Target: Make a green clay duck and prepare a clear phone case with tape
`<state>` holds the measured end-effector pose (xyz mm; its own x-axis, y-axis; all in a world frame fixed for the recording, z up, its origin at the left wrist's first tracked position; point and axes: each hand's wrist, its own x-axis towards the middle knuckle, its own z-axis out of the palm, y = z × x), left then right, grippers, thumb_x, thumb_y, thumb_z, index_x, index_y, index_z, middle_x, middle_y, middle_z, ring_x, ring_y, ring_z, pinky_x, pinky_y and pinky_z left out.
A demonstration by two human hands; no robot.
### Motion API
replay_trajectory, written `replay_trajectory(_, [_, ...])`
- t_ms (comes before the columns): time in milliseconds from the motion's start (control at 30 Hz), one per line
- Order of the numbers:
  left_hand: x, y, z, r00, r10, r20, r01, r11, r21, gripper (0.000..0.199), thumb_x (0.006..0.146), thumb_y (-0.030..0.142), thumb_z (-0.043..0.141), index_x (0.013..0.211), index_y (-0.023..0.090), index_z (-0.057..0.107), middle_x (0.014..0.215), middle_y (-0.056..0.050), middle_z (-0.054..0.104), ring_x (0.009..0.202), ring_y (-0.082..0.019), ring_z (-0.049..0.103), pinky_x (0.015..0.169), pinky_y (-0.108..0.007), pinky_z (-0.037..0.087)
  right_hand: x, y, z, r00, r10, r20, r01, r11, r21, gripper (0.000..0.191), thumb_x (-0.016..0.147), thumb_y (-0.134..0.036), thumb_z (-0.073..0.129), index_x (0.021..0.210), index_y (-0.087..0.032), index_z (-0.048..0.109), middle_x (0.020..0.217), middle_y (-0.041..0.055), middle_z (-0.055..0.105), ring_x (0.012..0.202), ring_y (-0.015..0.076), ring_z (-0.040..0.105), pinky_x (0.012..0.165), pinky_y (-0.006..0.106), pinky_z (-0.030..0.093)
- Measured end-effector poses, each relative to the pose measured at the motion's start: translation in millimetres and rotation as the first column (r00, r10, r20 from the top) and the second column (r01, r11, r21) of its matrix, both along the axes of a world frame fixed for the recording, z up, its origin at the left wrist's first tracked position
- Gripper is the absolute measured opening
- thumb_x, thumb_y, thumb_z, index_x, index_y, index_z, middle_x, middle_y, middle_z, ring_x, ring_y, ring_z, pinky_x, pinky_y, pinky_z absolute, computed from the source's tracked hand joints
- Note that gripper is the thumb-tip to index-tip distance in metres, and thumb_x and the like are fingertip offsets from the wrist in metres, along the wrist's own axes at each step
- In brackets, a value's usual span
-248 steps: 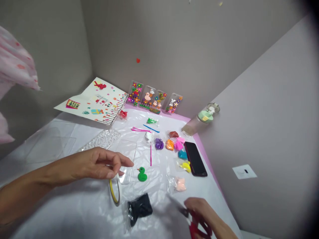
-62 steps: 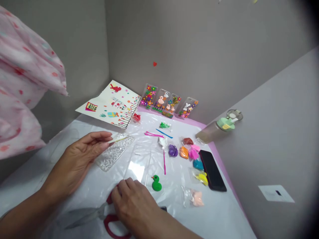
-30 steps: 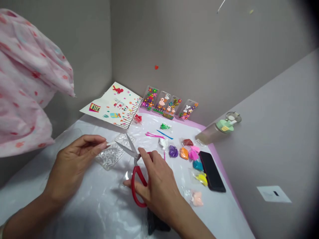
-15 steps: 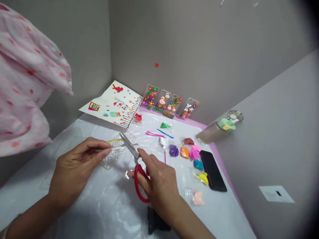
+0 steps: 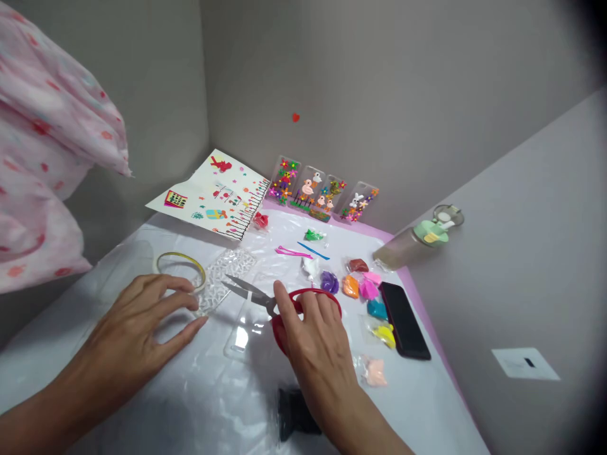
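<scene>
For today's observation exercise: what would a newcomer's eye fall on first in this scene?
Probably the right hand at the centre, gripping red-handled scissors over the white table cover. Next, the left hand beside a roll of tape. Then the bright clay lumps to the right and decorated phone cases against the back wall.

Four decorated phone cases (image 5: pixel 322 196) lean against the wall, clay packets (image 5: pixel 360 287) beside a black phone (image 5: pixel 404 320).

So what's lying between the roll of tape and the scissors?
In the head view, the patterned clear phone case lies between the tape roll and the red-handled scissors, on the white plastic sheet.
</scene>
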<state>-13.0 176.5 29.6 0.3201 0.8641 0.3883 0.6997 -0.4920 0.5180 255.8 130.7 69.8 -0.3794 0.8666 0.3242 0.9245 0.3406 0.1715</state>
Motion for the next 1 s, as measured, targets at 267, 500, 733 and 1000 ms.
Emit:
replay_trajectory(267, [51.4,-20.4,20.7,0.772,0.255,0.582,0.231,0.740,-0.632,0.028,0.091,0.054,0.062,0.088,0.026,0.067,0.086,-0.002,0.064,0.087,-0.023,0.059,0.072,-0.030,0.049,-7.2,-0.9,2.3,0.999,0.000,0.038,-0.010,0.966,0.259,0.049,0.096,-0.002,0.038,0.143,-0.009,0.050,0.086,0.0104,0.058,0.079,0.0251,0.046,0.070,0.038,0.040])
replay_trajectory(500, [87.2,-26.6,27.7,0.370,0.595,0.713,0.432,0.570,-0.699,0.029,0.073,0.049,0.085,0.086,0.027,0.073,0.091,0.001,0.065,0.092,-0.020,0.061,0.087,-0.029,0.055,-6.7,-2.9,0.4,0.999,0.026,0.029,-0.033,0.955,0.293,0.050,0.098,0.000,0.036,0.144,-0.010,0.053,0.090,0.0101,0.058,0.082,0.0245,0.045,0.075,0.037,0.036])
replay_trajectory(733, [82.2,-13.1,12.8,0.458,0.524,0.718,0.447,0.563,-0.696,0.025,0.077,0.047,0.084,0.085,0.027,0.071,0.086,0.004,0.064,0.088,-0.016,0.059,0.085,-0.024,0.050,2.3,2.2,-2.9,0.999,-0.006,0.032,-0.004,0.960,0.281,0.051,0.096,-0.001,0.040,0.143,-0.012,0.053,0.087,0.0089,0.060,0.083,0.0245,0.047,0.077,0.037,0.039])
replay_trajectory(1000, [63.1,38.2,5.0,0.947,-0.007,0.323,0.222,0.739,-0.636,0.026,0.085,0.050,0.067,0.078,0.024,0.067,0.081,0.001,0.062,0.081,-0.020,0.055,0.078,-0.032,0.039,52.7,8.3,-20.8,0.976,-0.202,-0.080,0.211,0.969,0.126,0.052,0.088,0.000,0.050,0.138,-0.012,0.053,0.096,0.0143,0.063,0.086,0.0283,0.051,0.077,0.043,0.045])
